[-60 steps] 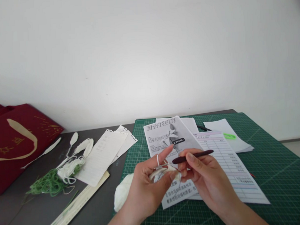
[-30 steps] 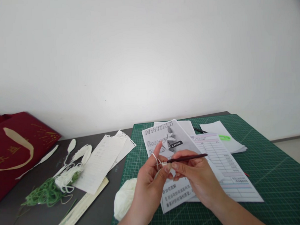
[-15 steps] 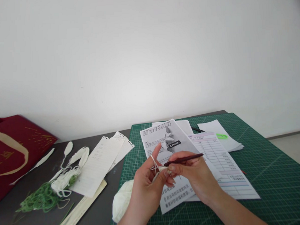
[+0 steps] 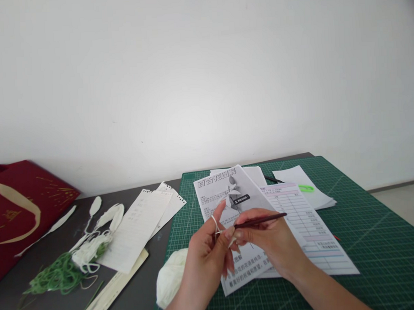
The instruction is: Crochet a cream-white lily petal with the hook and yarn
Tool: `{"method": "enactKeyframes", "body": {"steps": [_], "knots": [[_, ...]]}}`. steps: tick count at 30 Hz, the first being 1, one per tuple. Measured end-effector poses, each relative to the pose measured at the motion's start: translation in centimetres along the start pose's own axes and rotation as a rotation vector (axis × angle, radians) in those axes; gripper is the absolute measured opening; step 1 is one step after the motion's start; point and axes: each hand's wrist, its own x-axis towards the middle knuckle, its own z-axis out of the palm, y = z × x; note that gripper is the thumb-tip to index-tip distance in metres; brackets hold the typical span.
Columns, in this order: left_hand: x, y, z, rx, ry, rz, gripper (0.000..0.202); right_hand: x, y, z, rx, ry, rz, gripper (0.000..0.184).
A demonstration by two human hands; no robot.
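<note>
White yarn loops round the raised index finger of my left hand. That hand's thumb and other fingers pinch a small piece of white crochet work, mostly hidden by the fingertips. My right hand is closed on a crochet hook with a dark red-brown handle, its tip at the work between both hands. Beside my left forearm rests a ball of white yarn. Under the hands lies a printed pattern sheet with a picture of a flower.
A green cutting mat carries a printed table sheet and white papers with a bright green clip. To the left are notebook pages, green yarn, white crocheted petals, a ruler-like strip and a red bag.
My right hand and the hook have shifted slightly right. My left hand has turned a little, and its index finger has lowered and bent closer to the work.
</note>
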Motion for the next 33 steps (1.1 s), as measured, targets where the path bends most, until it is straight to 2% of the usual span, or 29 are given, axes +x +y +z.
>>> {"method": "enactKeyframes", "body": {"steps": [6,12,15,17,20,22,25,29,33], "knots": [[0.0,0.5,-0.9,0.023,-0.133,0.013,0.074,0.3,-0.6,-0.9,0.004,-0.003,0.009,0.017],[0.3,1.1,-2.3,0.112,-0.111,0.065,0.038,0.4,-1.4,-1.9,0.003,-0.024,-0.002,0.018],[0.4,1.5,-3.0,0.112,-0.146,0.037,0.029,0.4,-1.4,-2.0,-0.001,-0.040,-0.003,0.018],[0.5,1.6,-3.6,0.067,-0.222,-0.006,0.032,0.4,-1.4,-1.8,0.021,-0.050,0.004,0.018],[0.5,1.6,-4.3,-0.030,-0.366,-0.073,0.046,0.4,-1.3,-1.6,0.058,-0.066,0.019,0.019],[0.5,1.6,-4.4,-0.069,-0.413,-0.094,0.056,0.3,-1.4,-1.6,0.073,-0.067,0.012,0.019],[0.6,1.6,-4.2,-0.070,-0.398,-0.067,0.058,0.2,-1.6,-1.6,0.076,-0.051,-0.023,0.019],[0.9,1.8,-3.5,-0.077,-0.320,-0.011,0.046,-0.3,-1.9,-1.4,0.049,-0.068,-0.040,0.019],[1.1,1.4,-3.1,-0.102,-0.283,-0.062,0.045,-0.4,-1.8,-1.3,0.034,-0.070,-0.056,0.018]]}}
